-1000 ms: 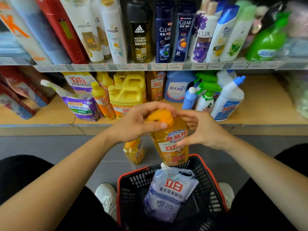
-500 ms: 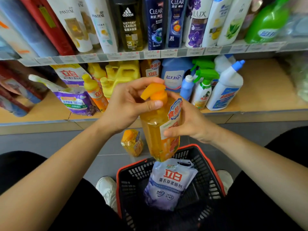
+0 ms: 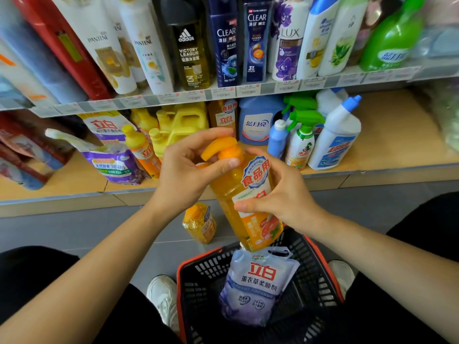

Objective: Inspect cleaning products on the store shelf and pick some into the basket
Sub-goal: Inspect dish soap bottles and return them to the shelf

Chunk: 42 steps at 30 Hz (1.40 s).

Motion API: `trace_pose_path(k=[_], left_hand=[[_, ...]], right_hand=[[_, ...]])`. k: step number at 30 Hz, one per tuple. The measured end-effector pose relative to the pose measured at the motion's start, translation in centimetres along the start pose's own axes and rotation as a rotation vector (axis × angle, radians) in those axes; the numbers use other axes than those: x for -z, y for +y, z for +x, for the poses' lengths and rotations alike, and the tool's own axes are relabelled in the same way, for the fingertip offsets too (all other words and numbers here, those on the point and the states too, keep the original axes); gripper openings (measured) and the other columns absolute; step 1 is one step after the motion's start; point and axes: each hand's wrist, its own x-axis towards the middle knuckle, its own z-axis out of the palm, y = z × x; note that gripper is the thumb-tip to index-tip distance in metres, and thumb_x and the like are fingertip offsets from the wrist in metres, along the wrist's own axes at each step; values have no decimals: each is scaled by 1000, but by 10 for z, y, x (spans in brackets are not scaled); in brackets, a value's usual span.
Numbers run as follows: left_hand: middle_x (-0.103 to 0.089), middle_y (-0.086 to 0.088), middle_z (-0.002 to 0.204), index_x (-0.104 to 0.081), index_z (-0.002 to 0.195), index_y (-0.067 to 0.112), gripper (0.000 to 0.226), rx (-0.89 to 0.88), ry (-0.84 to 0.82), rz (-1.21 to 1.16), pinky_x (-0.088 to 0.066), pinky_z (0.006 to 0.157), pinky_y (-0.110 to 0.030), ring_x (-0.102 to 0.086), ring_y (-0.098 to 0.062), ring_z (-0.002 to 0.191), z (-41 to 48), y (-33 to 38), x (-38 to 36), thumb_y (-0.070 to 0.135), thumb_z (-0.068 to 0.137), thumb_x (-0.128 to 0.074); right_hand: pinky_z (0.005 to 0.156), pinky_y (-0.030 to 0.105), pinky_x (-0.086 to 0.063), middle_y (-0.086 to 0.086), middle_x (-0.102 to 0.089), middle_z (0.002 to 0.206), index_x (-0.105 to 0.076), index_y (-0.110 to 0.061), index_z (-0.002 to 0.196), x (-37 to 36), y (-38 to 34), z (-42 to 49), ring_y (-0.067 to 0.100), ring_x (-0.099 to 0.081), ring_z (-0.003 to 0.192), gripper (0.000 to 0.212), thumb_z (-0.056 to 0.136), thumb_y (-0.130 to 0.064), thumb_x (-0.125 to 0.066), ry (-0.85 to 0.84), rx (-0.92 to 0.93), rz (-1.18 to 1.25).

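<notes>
Translucent orange pump bottle, glossy label, gripped by both hands.

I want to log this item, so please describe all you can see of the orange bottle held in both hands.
The orange bottle is clear plastic filled with amber liquid, with an orange pump top and a white, blue and red label. It is tilted, held above the basket. The left hand grips the pump; the right hand holds the labelled body.
</notes>
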Motion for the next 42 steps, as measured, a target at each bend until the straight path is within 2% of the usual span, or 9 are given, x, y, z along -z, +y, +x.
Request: trace_pose_path(k=[3, 6, 10, 15, 22, 26, 31, 37, 42], left_hand=[[-76, 0, 109, -53, 134, 8, 50, 12, -206, -122, -59, 86, -29, -71, -18, 109, 3, 1, 4, 8, 86, -65], [-76, 5, 111, -47, 137, 12, 51, 66, -338, -184, -57, 87, -27, -70, -15, 111, 6, 1, 12, 6, 87, -58], [-74, 1, 113, -48, 136, 11, 50, 123, -463, -218, -55, 88, -27, -68, -16, 111, 4, -2, 20, 19, 89, -59], [-76, 1, 115, -52, 136, 13, 50, 86, -300, -186, -57, 88, -28, -70, -19, 113, -9, -7, 15, 13, 88, -65], [-74, 2, 116, -67, 126, 14, 43, -157, -74, 278, -60, 80, -31, -71, -13, 104, -14, -12, 26, 30, 87, -77], [-76, 5, 109, -73, 119, 18, 26, -154, -16, 319, -60, 76, -32, -73, -13, 95, -13, -15, 30, 27, 95, -69], [-74, -3, 89, -75, 109, 22, 22, 58, -78, 221, -57, 68, -34, -69, -19, 82, -6, -15, 31, 32, 89, -74], [-70, -13, 89, -78, 95, 15, 30, 60, -199, 259, -52, 67, -42, -63, -31, 80, -5, -10, 28, 40, 79, -77], [-69, -1, 80, -76, 83, 15, 16, 23, -139, 392, -54, 60, -39, -64, -18, 70, -11, -8, 24, 30, 76, -79]], right_hand=[[101, 42, -52, 9, -67, 129, -55, -28, 136, 8, -7, 3, 28, -62, 122, 92, 54, -19, -96, -180, -130, 161], [108, 58, -43, 29, -57, 134, -48, -3, 140, 10, -8, 3, 46, -53, 127, 100, 54, -24, -95, -320, -240, 282], [105, 56, -42, 27, -58, 127, -43, 9, 136, 9, -10, 1, 37, -55, 117, 107, 53, -32, -97, -413, -312, 312], [107, 56, -45, 29, -59, 132, -51, 1, 137, 11, -8, 3, 39, -58, 121, 100, 53, -29, -96, -353, -268, 249], [90, 30, -55, 7, -71, 123, -61, -30, 128, 19, -1, 11, 24, -67, 116, 78, 61, -3, -91, -256, -189, 84], [91, 32, -56, 4, -72, 122, -57, -27, 135, 22, 0, 14, 22, -67, 115, 85, 61, -8, -93, -220, -177, -1], [90, 22, -54, -9, -72, 118, -54, -29, 138, 22, -3, 11, 10, -68, 111, 90, 59, -18, -96, -230, -113, -185], [92, 15, -49, -19, -70, 119, -53, -30, 139, 18, -7, 8, 1, -65, 112, 95, 56, -23, -98, -276, -35, -318], [88, 10, -46, -27, -68, 114, -53, -45, 133, 15, -7, 8, -5, -64, 107, 92, 55, -27, -97, -279, 25, -412]])
